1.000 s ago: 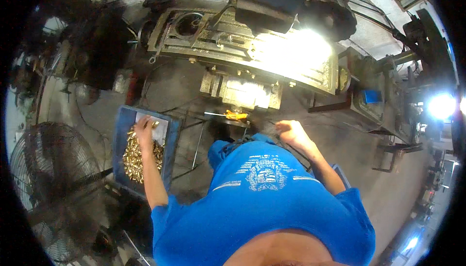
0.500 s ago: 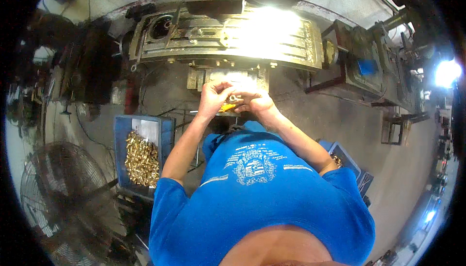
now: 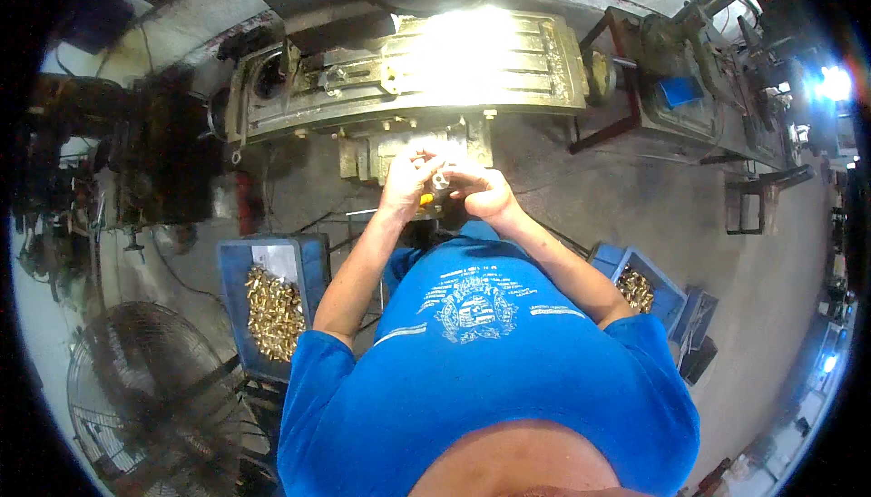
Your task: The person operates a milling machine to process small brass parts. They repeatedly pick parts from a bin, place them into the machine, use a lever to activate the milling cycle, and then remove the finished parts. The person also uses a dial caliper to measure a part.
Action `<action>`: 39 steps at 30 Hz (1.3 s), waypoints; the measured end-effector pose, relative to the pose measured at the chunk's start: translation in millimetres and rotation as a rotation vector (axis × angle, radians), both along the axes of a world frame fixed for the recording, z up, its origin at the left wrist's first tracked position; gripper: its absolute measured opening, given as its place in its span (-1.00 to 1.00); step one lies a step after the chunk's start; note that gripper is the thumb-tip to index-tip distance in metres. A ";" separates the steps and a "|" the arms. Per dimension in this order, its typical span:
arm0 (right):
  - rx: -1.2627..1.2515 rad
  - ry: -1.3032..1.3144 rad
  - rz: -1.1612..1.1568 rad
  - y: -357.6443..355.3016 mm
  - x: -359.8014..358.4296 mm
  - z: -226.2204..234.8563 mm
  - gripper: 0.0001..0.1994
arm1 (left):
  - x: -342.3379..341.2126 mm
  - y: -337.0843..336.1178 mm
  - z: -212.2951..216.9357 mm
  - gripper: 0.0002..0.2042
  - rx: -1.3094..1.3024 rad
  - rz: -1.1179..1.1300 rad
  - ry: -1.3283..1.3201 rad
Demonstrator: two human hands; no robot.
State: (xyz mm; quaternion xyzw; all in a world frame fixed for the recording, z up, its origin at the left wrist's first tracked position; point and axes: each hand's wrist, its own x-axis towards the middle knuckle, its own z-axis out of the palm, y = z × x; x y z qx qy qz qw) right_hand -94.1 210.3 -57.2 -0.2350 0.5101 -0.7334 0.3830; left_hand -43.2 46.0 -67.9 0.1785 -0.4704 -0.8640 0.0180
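Both of my hands meet in front of my body, just below the machine table. A small, shiny metal fitting point(image 3: 441, 180) with a round hole is between their fingertips. My left hand point(image 3: 404, 185) pinches it from the left, while my right hand point(image 3: 487, 196) has its fingers closed around the other side. Below the fitting shows a yellow handle point(image 3: 426, 199). A thin pale rod point(image 3: 361, 213) sticks out left of my left wrist, in line with that handle; my wrist hides the stretch between them. Whether a hand touches the handle is unclear.
A slotted machine table point(image 3: 354, 107) spans the far side under a bright lamp glare. Blue crates hold brass fittings at left point(image 3: 313, 270) and right point(image 3: 667, 290). A caged fan point(image 3: 136, 388) stands at lower left. Another machine bench point(image 3: 680, 120) is at right.
My view has shifted, so the machine table sits farther left and the right crate shows more. The fitting stays between my hands, its holed end now showing more plainly.
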 end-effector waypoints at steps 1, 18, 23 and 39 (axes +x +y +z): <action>0.051 0.015 0.006 0.7 -0.5 -7.1 -0.47 | 0.1 -1.0 -7.5 -0.85 0.007 -0.004 0.000; 0.072 0.037 0.071 -10.5 -4.6 -4.9 -0.52 | 26.3 9.3 32.7 -0.74 -1.350 0.004 0.294; 0.015 -0.066 -0.049 -8.7 -7.2 -33.9 -0.51 | 22.3 9.8 25.4 -0.79 -1.451 0.063 0.368; 0.271 -0.259 -0.310 106.8 -1.9 -51.6 -0.57 | -99.3 -112.1 -4.9 -0.88 -1.529 0.248 -0.099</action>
